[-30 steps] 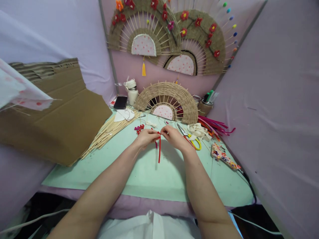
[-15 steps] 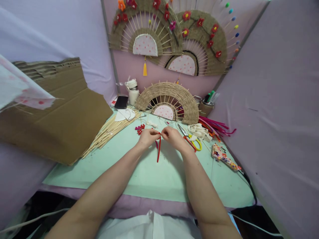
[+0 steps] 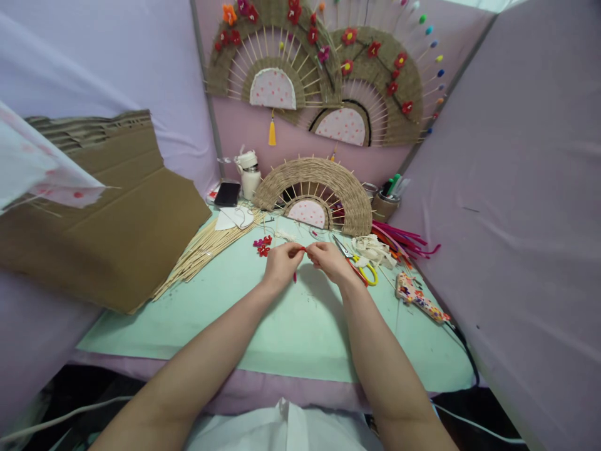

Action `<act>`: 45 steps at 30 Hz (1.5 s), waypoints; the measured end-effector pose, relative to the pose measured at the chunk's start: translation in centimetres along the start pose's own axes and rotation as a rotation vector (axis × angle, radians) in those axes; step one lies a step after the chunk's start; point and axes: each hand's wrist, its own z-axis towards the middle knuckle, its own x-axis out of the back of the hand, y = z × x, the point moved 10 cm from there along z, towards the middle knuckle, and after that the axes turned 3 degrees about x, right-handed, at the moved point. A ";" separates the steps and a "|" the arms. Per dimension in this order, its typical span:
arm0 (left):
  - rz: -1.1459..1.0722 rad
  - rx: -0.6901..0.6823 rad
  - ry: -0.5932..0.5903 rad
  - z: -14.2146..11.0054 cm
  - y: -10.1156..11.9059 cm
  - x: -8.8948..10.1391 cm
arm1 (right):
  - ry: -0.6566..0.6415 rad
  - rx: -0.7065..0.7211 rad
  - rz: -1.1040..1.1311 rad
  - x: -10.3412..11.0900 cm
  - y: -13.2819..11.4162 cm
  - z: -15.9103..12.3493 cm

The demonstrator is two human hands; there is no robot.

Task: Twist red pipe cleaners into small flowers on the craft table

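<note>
Over the middle of the table, my left hand and my right hand meet fingertip to fingertip. Both are closed in a pinch on a red pipe cleaner, of which only a small bit shows between the fingers. A short magenta piece lies just below my left hand. Small red and magenta pipe-cleaner flowers rest to the left of my left hand. Scissors with yellow and red handles lie beside my right wrist.
Behind the hands stands a twine-wrapped fan. Thin sticks and a large cardboard sheet are at left. A flower-patterned glue gun, pink pipe cleaners and cream scraps lie at right. A white bottle stands behind.
The red pipe cleaner's long end, which hung below my fingers, no longer hangs there; only a small bit shows between my fingertips. My hands stay close together. The view has shifted slightly.
</note>
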 end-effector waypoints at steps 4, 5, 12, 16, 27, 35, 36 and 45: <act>-0.351 0.278 -0.150 0.4 -2.2 -0.8 | 0.023 0.156 -0.027 1.4 -2.7 -0.4; -0.425 0.335 -0.198 0.3 -2.6 -1.2 | 0.020 0.210 -0.066 1.6 -3.5 -0.6; -0.567 0.467 -0.401 -0.5 -3.2 -2.8 | -0.057 0.349 -0.148 1.2 -5.1 -1.3; -0.555 0.474 -0.424 -0.6 -3.1 -2.9 | -0.095 0.347 -0.177 0.9 -5.3 -1.4; -0.415 0.322 -0.167 -0.1 -2.3 -1.4 | -0.026 0.284 -0.297 1.2 -4.9 -1.2; 0.217 -0.097 0.030 -0.5 0.5 0.0 | 0.152 0.026 -0.355 0.8 -1.9 -0.5; 0.250 -0.110 0.039 -0.6 0.5 0.1 | 0.149 0.014 -0.336 0.7 -1.6 -0.5; -0.170 0.113 0.015 0.9 -2.4 0.2 | 0.086 0.062 -0.124 1.1 -1.9 -0.4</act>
